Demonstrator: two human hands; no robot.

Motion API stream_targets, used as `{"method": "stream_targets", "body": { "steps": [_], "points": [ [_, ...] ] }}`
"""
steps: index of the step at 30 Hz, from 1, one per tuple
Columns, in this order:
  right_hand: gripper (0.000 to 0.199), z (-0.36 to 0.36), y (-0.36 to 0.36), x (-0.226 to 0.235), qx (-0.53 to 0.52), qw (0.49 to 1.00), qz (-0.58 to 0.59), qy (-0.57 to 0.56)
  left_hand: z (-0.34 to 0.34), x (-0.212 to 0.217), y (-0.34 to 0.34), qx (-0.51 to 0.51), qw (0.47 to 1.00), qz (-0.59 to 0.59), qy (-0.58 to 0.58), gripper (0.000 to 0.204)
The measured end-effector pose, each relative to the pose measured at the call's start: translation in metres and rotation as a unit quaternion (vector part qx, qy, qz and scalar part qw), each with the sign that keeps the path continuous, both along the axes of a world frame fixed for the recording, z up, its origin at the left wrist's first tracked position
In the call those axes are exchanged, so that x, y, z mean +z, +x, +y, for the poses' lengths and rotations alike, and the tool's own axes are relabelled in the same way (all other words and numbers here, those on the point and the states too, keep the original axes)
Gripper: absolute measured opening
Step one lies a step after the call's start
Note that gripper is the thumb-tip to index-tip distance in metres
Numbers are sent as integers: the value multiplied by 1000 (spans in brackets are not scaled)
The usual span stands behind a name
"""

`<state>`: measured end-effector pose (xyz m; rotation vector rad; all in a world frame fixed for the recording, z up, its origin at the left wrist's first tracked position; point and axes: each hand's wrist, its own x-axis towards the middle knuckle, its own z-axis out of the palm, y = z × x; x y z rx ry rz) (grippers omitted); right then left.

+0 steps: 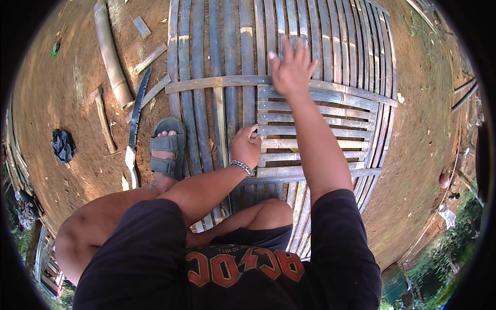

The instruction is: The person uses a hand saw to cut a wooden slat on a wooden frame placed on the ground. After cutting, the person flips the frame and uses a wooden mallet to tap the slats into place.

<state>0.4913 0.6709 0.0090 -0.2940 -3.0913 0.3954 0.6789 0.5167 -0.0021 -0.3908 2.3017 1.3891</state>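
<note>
**Bare dirt yard, hands on a woven bamboo mat**

Reddish packed dirt (77, 93) fills the frame, with a big mat of split bamboo slats (227, 46) laid over it from top centre down to the person's knees. Person squats on the mat, seen from above, black shirt and dark shorts at the bottom of the frame.

Right hand (292, 67) reaches far up, upper centre, fingers spread and flat, palm down on the long cross slat (217, 81) where it meets the woven section. Not gripping, just pressing or resting open. Left hand (246, 146) sits mid-frame, fingers curled at the left edge of the woven patch (315, 129), pinching the end of one horizontal strip; metal bracelet (241, 166) on that wrist. Exactly which strip it pinches is hard to tell.

Woven patch is right of centre: horizontal strips crossing the vertical slats, bounded by the long cross slat above and another below.

Left foot in a grey-green sandal (168, 147) stands on the mat's left edge. Just beside it, on the dirt, a long machete (135, 121) with a pale handle lies lengthwise. Upper left: a thick bamboo pole (111, 54) and several short offcuts (151, 58). Dark cloth bundle (63, 144) at the left edge.
</note>
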Motion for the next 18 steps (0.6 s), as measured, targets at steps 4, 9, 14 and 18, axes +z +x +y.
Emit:
{"method": "stream_targets", "body": {
  "steps": [4,9,14,18],
  "points": [
    [71,-8,14,-18,-8,997,-81,-13,-1,2,-1,0,1000,-21,17,36],
    [68,52,47,-7,-87,981,126,-123,-1,6,-3,-24,999,-27,30,39],
    [65,98,172,-4,-352,926,109,-81,1,7,3,-10,1000,1,4,52],
    [77,109,277,-24,-558,826,64,-50,16,-22,10,51,996,-49,57,61]
  ]
}}
